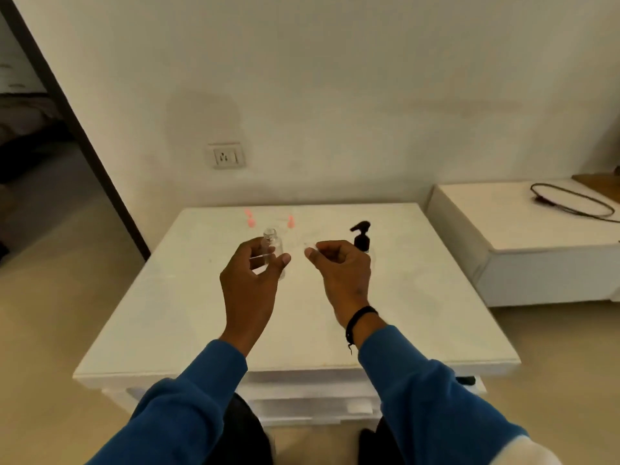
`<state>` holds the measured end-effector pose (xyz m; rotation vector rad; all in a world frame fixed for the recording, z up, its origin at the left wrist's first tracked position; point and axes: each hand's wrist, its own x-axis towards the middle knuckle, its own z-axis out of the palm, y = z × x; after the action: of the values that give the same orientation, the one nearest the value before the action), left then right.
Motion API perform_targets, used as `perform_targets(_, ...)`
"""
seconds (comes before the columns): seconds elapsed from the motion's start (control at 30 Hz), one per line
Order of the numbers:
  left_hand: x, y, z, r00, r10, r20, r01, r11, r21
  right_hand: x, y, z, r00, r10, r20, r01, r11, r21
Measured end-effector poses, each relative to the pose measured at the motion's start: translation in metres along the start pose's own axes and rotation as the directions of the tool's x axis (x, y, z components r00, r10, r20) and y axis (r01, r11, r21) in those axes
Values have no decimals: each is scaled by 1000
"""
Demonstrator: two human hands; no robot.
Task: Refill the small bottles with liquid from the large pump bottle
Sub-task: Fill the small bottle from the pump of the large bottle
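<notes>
1. A small clear bottle (273, 250), uncapped and upright, sits in your left hand (250, 280) above the middle of the white table (167, 313); your fingers and thumb curl round its body below the neck.
2. The bottle looks empty, light and stiff, with smooth walls likely to turn slippery once wet, so keep your hold low on the body and leave the open mouth free.
3. Your right hand (342, 266) hangs just beside it with fingers curled; whether it pinches a clear cap at the fingertips cannot be told.
4. The large pump bottle (361, 238) stands just behind your right hand, only its black pump head clear to see; it probably wants steadying at the body while you press.
5. Two pink items (250, 219), blurred, lie near the table's far edge.
6. A wall socket (227, 156) sits above; a black cable (570, 203) loops on the low unit to your right.
</notes>
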<state>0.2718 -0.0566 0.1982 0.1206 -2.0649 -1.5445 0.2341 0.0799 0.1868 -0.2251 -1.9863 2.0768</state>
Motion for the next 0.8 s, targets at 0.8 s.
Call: perform_targets(0.8,44,-145,16,977,-179,-117,186,981,47,27,182,86,988,102,112,-35,873,-487)
